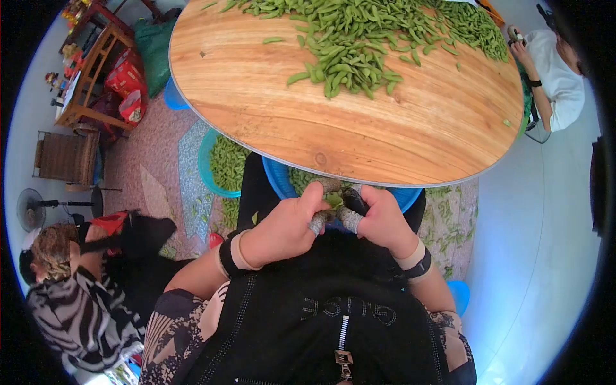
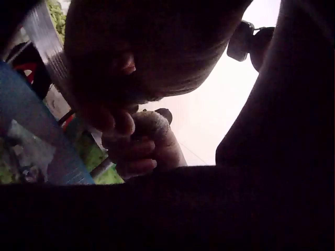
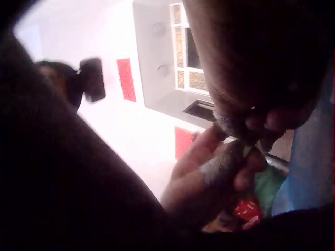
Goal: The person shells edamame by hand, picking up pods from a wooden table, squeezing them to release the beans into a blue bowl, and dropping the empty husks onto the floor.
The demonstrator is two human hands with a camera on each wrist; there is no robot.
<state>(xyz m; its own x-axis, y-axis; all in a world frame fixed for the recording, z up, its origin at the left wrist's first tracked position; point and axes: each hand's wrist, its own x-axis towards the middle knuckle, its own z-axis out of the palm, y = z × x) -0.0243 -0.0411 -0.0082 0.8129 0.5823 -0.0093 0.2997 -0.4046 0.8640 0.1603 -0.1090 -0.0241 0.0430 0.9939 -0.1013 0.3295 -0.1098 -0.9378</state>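
Close together below the table's near edge, both hands meet over a blue basin [image 1: 274, 183] in the head view. The left hand [image 1: 292, 221] pinches a green pod [image 1: 334, 201] between wrapped fingertips. Opposite it, the right hand [image 1: 383, 221] has its fingers curled at the same pod, with a dark object [image 1: 355, 201] by its thumb. Grey wrapping covers several fingers on both hands. In the dark left wrist view the fingers [image 2: 133, 157] are curled; the right wrist view shows the fingertips meeting at a bit of green [image 3: 250, 148].
A wooden table [image 1: 256, 115] carries a heap of green pods [image 1: 350, 51]. A teal basin [image 1: 206, 168] of pods stands on the floor at left, with scattered pods [image 1: 449, 224] at right. One person [image 1: 83, 301] is at lower left, another [image 1: 561, 80] at upper right.
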